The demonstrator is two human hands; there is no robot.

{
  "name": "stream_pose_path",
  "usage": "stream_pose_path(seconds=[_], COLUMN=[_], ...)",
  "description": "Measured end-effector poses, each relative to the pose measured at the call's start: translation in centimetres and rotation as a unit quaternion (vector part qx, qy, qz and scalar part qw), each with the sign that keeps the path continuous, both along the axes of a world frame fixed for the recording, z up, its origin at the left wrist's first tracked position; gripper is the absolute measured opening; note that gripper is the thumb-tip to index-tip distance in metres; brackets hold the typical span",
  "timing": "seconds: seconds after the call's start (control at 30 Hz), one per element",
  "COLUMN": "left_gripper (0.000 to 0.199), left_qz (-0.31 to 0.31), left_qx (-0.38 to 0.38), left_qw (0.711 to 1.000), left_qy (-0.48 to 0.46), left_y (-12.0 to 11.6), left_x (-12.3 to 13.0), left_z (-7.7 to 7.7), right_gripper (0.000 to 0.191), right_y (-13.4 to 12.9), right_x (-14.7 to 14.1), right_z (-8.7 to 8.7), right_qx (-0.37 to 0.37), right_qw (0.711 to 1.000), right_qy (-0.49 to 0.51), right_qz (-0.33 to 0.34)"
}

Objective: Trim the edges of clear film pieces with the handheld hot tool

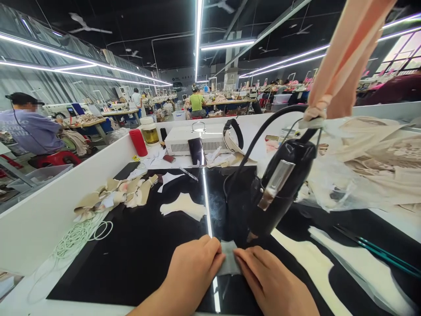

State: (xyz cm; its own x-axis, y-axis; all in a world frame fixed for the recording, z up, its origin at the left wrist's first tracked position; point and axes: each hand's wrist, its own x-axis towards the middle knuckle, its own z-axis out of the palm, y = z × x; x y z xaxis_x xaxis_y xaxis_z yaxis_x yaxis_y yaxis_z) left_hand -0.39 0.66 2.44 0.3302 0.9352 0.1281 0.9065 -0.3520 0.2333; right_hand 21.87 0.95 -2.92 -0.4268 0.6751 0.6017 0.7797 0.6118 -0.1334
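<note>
A small grey piece of fabric point(229, 259) is stretched between my two hands just above the glossy black board point(138, 250). My left hand point(199, 263) pinches its left edge, and my right hand point(266, 272) pinches the right edge. Right behind my right hand hangs a black handheld machine point(283, 184) with a metal plate, tied up by a peach cloth strip point(345, 61). Cream cut fabric pieces lie around: one shaped piece point(182, 206) ahead of my left hand, a long one point(309, 263) beside my right hand.
Green-handled tweezers point(388, 254) and another pale piece point(362, 263) lie at right. Green cord point(77, 237) and beige scraps point(118, 195) are at left. At the back stand a white metal box point(197, 141), a phone point(196, 151) and a red cylinder point(138, 142). Bagged fabric point(368, 162) fills the right. People sit beyond.
</note>
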Motion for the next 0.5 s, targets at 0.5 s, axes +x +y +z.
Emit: stream_pose_path(seconds=[0.5], left_gripper=[0.011], left_qz=[-0.007], left_qx=[0.011], left_qw=[1.0], left_qy=[0.008], left_y=[-0.21], left_x=[-0.13], left_z=[-0.17], right_gripper=[0.042], right_y=[-0.48], right_x=[-0.1], right_z=[0.04], right_qx=[-0.024], right_qw=[0.985], right_qy=[-0.169], right_qz=[0.014])
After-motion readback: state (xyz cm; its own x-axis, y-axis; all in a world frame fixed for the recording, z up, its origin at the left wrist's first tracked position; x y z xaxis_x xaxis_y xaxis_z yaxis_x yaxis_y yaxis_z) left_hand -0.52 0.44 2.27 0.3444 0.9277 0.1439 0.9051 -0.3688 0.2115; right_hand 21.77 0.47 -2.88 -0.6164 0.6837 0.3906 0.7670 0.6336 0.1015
